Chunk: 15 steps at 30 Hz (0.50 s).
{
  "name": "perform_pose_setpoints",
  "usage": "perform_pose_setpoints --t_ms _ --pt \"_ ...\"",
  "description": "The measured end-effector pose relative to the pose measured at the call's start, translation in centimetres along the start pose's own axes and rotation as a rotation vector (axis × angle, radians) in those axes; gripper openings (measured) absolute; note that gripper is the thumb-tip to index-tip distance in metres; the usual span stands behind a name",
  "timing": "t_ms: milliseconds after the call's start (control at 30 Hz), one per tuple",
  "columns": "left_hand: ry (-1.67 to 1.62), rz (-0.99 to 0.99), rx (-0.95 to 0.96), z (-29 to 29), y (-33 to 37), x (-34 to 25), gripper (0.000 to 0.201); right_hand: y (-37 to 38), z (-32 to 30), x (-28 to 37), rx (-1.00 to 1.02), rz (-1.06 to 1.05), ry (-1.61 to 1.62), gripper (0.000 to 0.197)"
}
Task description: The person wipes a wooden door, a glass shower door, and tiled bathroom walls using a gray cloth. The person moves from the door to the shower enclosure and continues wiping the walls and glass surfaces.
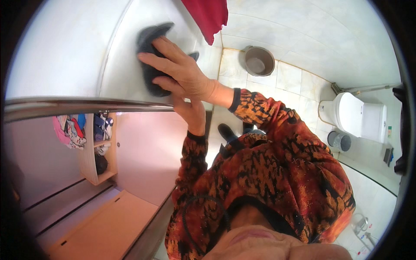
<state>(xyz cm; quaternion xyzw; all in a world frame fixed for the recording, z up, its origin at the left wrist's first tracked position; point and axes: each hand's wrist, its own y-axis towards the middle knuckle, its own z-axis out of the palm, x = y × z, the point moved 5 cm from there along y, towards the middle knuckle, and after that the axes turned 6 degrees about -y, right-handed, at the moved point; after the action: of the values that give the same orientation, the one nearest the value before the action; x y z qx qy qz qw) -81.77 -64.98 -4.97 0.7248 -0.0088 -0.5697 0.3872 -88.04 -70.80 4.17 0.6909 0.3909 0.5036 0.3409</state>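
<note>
My right hand point(184, 71) presses a dark grey, bunched cloth point(149, 76) against a smooth white panel point(117, 82). Its fingers lie across the cloth, with the thumb lower down on the near side. The cloth's upper edge is slightly blurred, and a small dark tip of it shows beyond the knuckles. Just below the right wrist is my left hand point(193, 115), raised close to it or touching it. The left fingers are mostly hidden behind the right hand, so I cannot tell whether they grip the cloth. Both sleeves are orange, red and black.
A deep red cloth point(210, 19) hangs above the hands. On the tiled floor stand a grey-brown bucket point(259, 61), a white toilet point(351, 112) and a small bin point(340, 141). A dark metallic rail point(86, 105) edges the panel; below it, shelves point(104, 164) hold clothes.
</note>
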Motion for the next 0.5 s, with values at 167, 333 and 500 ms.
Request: perform_pose_setpoints --t_ms 167,333,500 --pt "0.187 -0.474 0.178 0.1 -5.4 8.2 0.025 -9.3 2.4 -7.8 0.032 0.57 0.016 0.058" --pt "0.008 -0.722 0.15 0.4 -6.7 10.3 0.025 -13.5 3.8 -11.7 0.012 0.881 0.073 0.055" --pt "-0.057 -0.387 0.049 2.3 -0.9 6.0 0.021 -5.8 1.8 -9.3 -0.192 0.552 0.002 0.055"
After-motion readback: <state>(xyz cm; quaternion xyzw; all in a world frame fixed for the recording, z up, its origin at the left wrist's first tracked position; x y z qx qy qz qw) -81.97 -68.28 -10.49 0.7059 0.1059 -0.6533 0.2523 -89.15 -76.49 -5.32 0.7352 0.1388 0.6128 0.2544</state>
